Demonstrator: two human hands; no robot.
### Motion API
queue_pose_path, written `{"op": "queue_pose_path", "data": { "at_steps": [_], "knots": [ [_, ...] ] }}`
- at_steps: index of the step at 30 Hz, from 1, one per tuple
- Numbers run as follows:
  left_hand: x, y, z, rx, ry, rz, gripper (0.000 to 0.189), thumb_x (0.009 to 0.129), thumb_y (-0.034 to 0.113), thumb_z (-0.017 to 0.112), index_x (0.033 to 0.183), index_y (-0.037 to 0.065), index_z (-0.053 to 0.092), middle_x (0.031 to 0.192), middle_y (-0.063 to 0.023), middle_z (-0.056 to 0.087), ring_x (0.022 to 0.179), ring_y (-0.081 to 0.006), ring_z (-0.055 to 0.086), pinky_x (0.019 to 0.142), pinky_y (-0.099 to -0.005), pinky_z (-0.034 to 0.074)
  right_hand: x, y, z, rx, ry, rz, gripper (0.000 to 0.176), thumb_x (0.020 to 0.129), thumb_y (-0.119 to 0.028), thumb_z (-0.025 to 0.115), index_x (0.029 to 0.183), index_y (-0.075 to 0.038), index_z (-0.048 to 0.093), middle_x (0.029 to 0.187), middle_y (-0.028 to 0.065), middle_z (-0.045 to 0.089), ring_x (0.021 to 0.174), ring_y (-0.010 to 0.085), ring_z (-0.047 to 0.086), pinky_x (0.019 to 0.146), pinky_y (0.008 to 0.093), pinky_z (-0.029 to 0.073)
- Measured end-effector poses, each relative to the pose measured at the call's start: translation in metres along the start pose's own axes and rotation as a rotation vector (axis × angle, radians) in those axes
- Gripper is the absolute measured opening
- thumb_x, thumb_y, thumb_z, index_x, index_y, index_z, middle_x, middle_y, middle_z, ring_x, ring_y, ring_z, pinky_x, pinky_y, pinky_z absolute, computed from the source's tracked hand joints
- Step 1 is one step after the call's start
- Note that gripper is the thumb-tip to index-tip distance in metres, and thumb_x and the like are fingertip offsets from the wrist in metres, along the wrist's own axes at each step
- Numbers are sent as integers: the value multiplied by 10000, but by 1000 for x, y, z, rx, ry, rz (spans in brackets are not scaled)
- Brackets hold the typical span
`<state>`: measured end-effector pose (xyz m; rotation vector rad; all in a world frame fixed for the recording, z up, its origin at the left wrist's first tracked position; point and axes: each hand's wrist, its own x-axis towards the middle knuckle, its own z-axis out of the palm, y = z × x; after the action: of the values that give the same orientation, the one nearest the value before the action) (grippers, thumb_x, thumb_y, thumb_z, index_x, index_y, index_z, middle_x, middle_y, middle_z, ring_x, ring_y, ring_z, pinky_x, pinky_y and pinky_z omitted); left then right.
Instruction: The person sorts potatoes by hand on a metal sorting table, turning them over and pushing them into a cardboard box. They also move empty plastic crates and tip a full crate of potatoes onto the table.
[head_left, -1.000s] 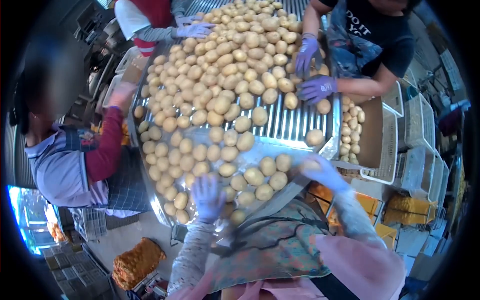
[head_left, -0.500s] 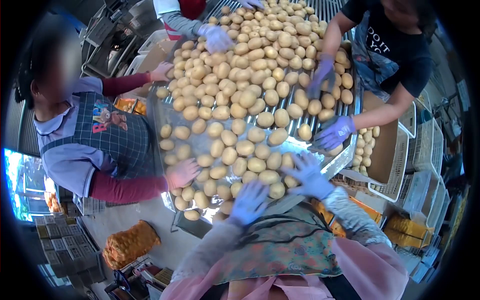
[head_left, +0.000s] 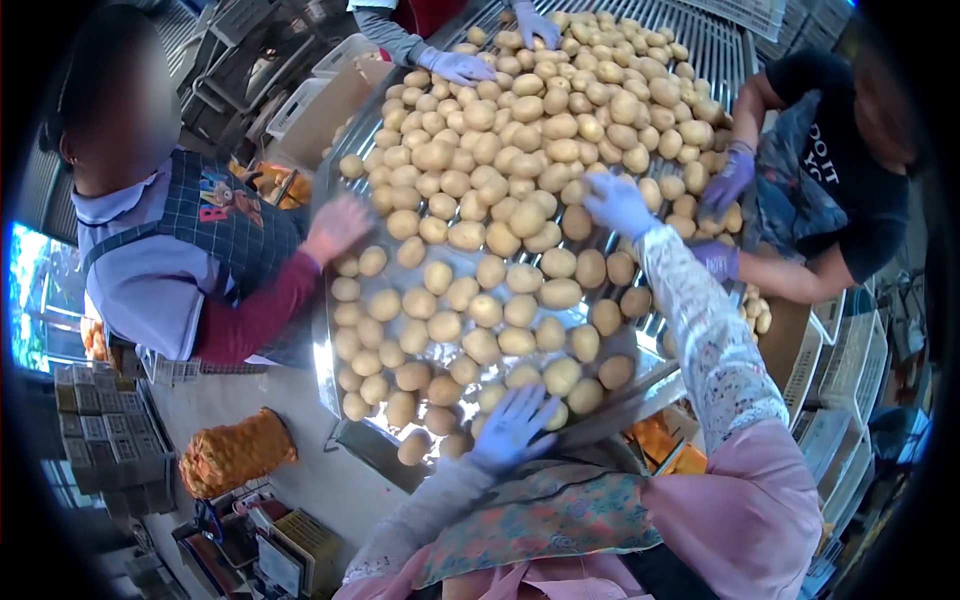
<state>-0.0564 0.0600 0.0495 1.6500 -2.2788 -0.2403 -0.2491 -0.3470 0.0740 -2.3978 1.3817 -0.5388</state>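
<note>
Loose potatoes (head_left: 485, 310) spread over a metal sorting table (head_left: 640, 395), heaped thicker at the far end. My left hand (head_left: 512, 427), in a pale lilac glove, lies with fingers spread on potatoes at the near edge. My right hand (head_left: 618, 205), gloved alike under a lace sleeve, reaches far across to the edge of the heap. Its fingers are apart and touch potatoes there; no potato shows enclosed in them.
Co-workers stand at the left (head_left: 190, 250), the right (head_left: 840, 190) and the far side, their hands around the potatoes. A full mesh sack (head_left: 240, 452) lies on the floor at left. White plastic crates (head_left: 850, 370) stand at right.
My right hand has stretched forward from the near edge to the heap. My left hand stays near the front edge. The left co-worker's hand has lifted off the near potatoes.
</note>
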Motion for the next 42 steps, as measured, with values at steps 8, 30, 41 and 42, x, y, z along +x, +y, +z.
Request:
{"op": "queue_pose_path", "data": {
  "at_steps": [8, 30, 41, 42],
  "knots": [
    [-100, -119, -44, 310, 131, -573, 774, 941, 411, 630, 1532, -20, 376, 1554, -280, 382, 1491, -436, 296, 1194, -606, 214, 34, -32, 4, -208, -432, 141, 813, 691, -670, 755, 1312, -157, 637, 1343, 209, 590, 1195, 371, 629, 1010, 486, 484],
    [-13, -80, 6, 230, 208, -482, 780, 950, 490, 617, 1565, 74, 380, 1584, -347, 277, 1470, -567, 221, 1185, -680, 168, -425, 32, -83, 734, 628, 620, 653, 892, -241, 761, 1429, 28, 506, 1420, 182, 534, 1286, 316, 555, 1109, 401, 435],
    [-136, -67, -53, 73, -143, -130, 670, 910, 416, 659, 1495, 127, 503, 1545, -226, 415, 1408, -509, 361, 1151, -660, 265, -297, -106, -7, 2, -108, -334, 604, 730, -432, 805, 1291, -238, 692, 1439, 168, 538, 1269, 457, 500, 1102, 603, 345],
    [-154, -71, -62, 154, -136, -192, 683, 906, 427, 661, 1498, 126, 498, 1543, -232, 417, 1408, -514, 360, 1153, -665, 256, -292, -128, 9, -44, -88, -333, 645, 731, -477, 805, 1329, -278, 674, 1491, 168, 499, 1325, 466, 460, 1134, 626, 308]
  ]
}}
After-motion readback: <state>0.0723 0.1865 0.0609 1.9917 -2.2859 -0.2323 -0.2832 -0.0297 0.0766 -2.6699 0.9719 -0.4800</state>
